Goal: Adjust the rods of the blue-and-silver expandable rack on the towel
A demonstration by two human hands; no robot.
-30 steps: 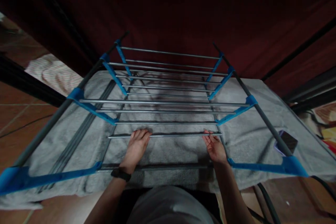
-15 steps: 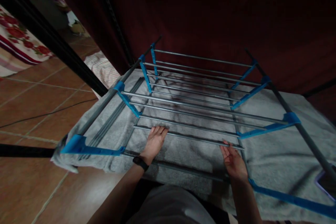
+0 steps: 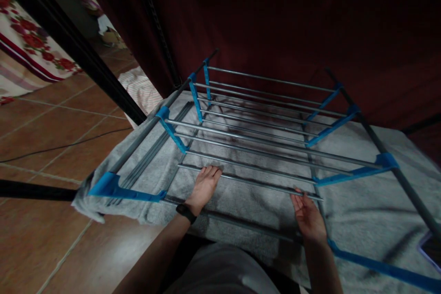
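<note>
A loose grey metal rod (image 3: 255, 184) lies across the near part of a rack frame, with both its ends apart from the blue brackets. My left hand (image 3: 206, 183) holds it from above near its left end, a black band round the wrist. Palm turned up, my right hand (image 3: 308, 217) grips the same rod near its right end, fingertips at the tube. The rack stands beyond my hands, with several crossbars (image 3: 272, 137) between blue plastic brackets. The nearest blue bracket on the left (image 3: 129, 189) joins the side tube (image 3: 136, 144).
A grey blanket (image 3: 365, 211) covers the surface under the rack. Several spare tubes (image 3: 155, 149) lie at its left. A phone (image 3: 430, 250) lies at the right edge. Dark red curtain (image 3: 275, 23) hangs behind; a black post (image 3: 86, 55) slants at left over the tiled floor (image 3: 41, 156).
The whole view has shifted slightly, so the rack appears a little to the right. Both hands keep about the same place on the rod.
</note>
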